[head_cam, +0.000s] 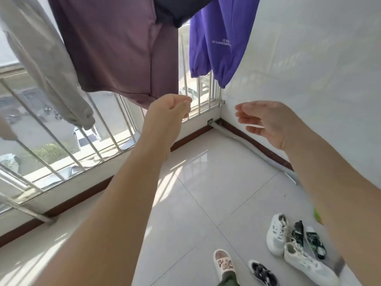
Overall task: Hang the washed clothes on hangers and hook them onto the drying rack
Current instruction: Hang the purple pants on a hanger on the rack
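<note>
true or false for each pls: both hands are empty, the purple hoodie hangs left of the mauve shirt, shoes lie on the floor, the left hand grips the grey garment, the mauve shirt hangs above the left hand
1. Both hands are empty. True: the left hand and right hand hold nothing.
2. The purple hoodie hangs left of the mauve shirt. False: it hangs to its right, by the wall.
3. Shoes lie on the floor. True.
4. The left hand grips the grey garment. False: that garment hangs apart, far to the left.
5. The mauve shirt hangs above the left hand. True.
</note>
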`<state>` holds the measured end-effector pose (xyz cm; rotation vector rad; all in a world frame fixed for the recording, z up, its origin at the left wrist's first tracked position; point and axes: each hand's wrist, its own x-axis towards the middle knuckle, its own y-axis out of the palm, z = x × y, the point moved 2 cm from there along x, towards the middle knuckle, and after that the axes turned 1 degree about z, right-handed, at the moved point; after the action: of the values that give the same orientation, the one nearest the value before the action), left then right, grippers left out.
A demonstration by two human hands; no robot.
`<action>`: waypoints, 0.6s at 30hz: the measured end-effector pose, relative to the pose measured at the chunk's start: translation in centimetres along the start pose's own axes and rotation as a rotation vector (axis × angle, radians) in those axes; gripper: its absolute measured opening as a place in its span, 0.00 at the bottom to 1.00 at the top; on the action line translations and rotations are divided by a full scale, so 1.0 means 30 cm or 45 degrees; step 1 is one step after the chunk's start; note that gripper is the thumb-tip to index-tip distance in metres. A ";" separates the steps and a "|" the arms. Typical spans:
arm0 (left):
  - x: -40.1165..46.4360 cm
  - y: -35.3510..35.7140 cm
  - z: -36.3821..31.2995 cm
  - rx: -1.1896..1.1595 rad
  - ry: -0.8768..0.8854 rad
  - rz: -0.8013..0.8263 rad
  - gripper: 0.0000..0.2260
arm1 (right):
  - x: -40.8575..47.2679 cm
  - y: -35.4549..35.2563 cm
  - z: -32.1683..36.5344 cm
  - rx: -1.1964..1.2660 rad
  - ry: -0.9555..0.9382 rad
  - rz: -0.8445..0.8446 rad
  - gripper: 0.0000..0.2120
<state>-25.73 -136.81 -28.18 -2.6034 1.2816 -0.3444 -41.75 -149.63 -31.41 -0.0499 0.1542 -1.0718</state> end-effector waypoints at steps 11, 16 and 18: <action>0.528 0.237 -0.056 -0.087 0.040 0.059 0.06 | 0.560 -0.129 0.144 0.005 -0.118 -0.005 0.08; 0.724 0.308 -0.161 -0.033 0.172 0.071 0.06 | 0.722 -0.198 0.303 -0.071 -0.324 -0.068 0.08; 0.771 0.329 -0.197 -0.032 0.179 0.103 0.06 | 0.750 -0.199 0.354 -0.086 -0.399 -0.076 0.08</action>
<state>-21.19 -161.67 -22.91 -2.5786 1.4404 -0.5082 -34.79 -172.59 -22.50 -0.2831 -0.0945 -1.1047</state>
